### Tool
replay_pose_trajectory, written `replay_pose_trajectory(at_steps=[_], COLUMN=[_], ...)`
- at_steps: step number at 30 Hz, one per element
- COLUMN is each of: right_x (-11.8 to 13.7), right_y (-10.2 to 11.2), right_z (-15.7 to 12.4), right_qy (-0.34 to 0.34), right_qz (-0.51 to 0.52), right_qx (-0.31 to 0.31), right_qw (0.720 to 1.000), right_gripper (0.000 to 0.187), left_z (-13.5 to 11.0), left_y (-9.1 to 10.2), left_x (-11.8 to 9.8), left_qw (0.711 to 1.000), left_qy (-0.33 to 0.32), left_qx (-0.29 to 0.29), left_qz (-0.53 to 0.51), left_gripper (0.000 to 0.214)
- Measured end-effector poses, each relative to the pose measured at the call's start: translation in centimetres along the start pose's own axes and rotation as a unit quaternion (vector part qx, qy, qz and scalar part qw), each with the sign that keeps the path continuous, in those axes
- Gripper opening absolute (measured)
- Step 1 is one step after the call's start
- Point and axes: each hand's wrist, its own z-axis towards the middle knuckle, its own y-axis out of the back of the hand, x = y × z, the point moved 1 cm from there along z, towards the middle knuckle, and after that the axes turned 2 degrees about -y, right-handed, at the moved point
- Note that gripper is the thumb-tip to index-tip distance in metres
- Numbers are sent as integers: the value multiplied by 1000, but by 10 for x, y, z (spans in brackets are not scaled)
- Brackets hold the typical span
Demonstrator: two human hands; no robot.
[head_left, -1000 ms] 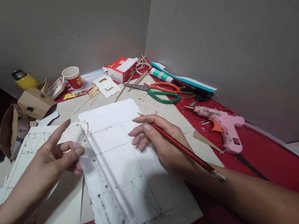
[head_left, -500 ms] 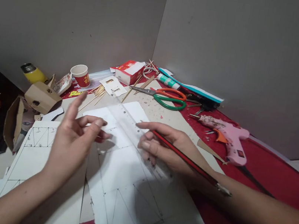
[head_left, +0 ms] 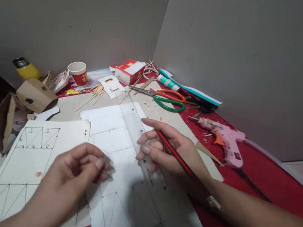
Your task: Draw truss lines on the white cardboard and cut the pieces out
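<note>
My right hand [head_left: 171, 150] holds a red-and-black pencil [head_left: 179, 157], its back end lying toward my wrist. The same hand grips a clear ruler [head_left: 133, 124], which slants over a white sheet [head_left: 124, 162] with ruled lines and triangles. My left hand [head_left: 79, 175] is loosely closed, thumb near the forefinger, with nothing seen in it. It hovers between that sheet and a second drawn sheet [head_left: 71, 135] on the left, partly hiding both. Dots, lines and small handwritten marks show on the left sheet.
Orange-and-green-handled scissors [head_left: 167, 100] lie beyond the sheets. A pink glue gun [head_left: 228, 140] rests on the red cloth at right. A paper cup [head_left: 78, 74], red box [head_left: 129, 72], thin wooden sticks [head_left: 94, 95], cut cardboard [head_left: 37, 96] and yellow bottle [head_left: 27, 69] line the back and left.
My left hand has lowered toward the sheets and its raised, spread forefinger has curled in. The ruler, blurred before, is now sharper. My right hand keeps the pencil and has moved little.
</note>
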Motion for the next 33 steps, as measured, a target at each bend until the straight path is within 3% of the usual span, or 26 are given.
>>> replay_pose_trajectory(at_steps=[3, 6, 10, 14, 16, 18, 21, 24, 33], right_x=[-1, -7, -20, -26, -24, -21, -16, -14, -17], right_y=[-5, -9, -9, -4, -1, 1, 3, 4, 7], right_z=[-8, -16, -24, -24, -20, -15, -8, -5, -1], right_qy=[-35, -41, 60, 165, 170, 144, 111, 104, 123], right_qz=[-4, -23, -115, -172, -163, -134, -74, -51, -85], right_qx=[26, 81, 171, 207, 187, 130, 26, -12, -5], right_qw=[999, 996, 977, 949, 954, 972, 991, 993, 989], right_gripper=[58, 50, 48, 50, 42, 31, 26, 28, 37], left_z=[-5, -2, 7, 10, 10, 8, 4, -1, 4], left_y=[-17, -24, -23, -10, 3, 20, 46, 59, 35], left_x=[5, 7, 7, 5, 2, 0, 2, 9, 16], left_qw=[995, 992, 994, 995, 996, 995, 989, 982, 985], left_qy=[52, 75, 66, 71, 60, 58, 80, 70, 86], left_qx=[67, 69, 45, 49, 62, 61, 4, -25, 67], left_qz=[-55, -74, -71, -45, 0, 55, 123, 173, 137], left_gripper=[31, 39, 35, 34, 38, 38, 59, 76, 80])
